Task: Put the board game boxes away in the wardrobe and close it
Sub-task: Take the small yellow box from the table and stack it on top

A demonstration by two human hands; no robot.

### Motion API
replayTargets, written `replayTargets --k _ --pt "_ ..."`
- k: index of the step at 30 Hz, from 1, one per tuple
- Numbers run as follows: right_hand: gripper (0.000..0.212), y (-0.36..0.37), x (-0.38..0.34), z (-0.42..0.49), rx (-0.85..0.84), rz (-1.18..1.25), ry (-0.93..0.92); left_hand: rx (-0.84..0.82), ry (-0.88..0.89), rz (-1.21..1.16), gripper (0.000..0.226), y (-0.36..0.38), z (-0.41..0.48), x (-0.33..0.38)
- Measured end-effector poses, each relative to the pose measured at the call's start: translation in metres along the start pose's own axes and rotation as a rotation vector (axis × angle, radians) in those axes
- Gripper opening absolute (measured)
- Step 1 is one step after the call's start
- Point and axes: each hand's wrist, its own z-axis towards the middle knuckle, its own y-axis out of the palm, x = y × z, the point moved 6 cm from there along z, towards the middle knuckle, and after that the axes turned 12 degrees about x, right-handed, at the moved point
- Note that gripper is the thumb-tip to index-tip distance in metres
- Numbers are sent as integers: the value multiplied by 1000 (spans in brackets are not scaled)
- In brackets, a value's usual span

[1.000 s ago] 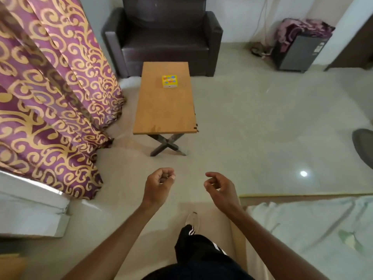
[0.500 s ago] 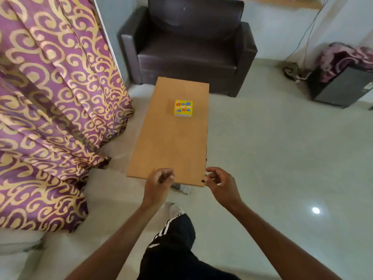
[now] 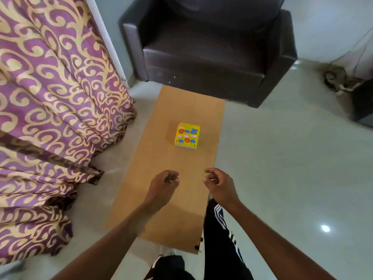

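A small yellow Tic Tac Toe game box (image 3: 187, 135) lies flat on a low wooden table (image 3: 157, 199), in its far half. My left hand (image 3: 162, 186) hovers over the table's middle, fingers loosely curled, holding nothing. My right hand (image 3: 221, 183) hangs beside it over the table's right edge, fingers also curled and empty. Both hands are short of the box and apart from it. No wardrobe is in view.
A dark leather armchair (image 3: 212, 47) stands just beyond the table's far end. Purple and gold curtains (image 3: 50, 118) hang along the left and pool on the floor. Cables (image 3: 335, 80) and a dark box (image 3: 363, 104) sit at the right wall. Pale tiled floor (image 3: 292, 168) spreads to the right.
I have walked up to the table; it and the box now lie much closer. Both hands have come over the tabletop, still curled and empty.
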Motion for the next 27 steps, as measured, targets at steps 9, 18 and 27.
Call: replayTargets --k 9,18,27 --pt "24 94 41 245 -274 -180 103 -38 -300 246 28 81 210 -19" --pt "65 200 99 388 -492 -396 46 -56 -441 433 89 152 360 -73" --pt "64 189 74 367 -568 -298 -76 204 -510 51 53 149 319 -66"
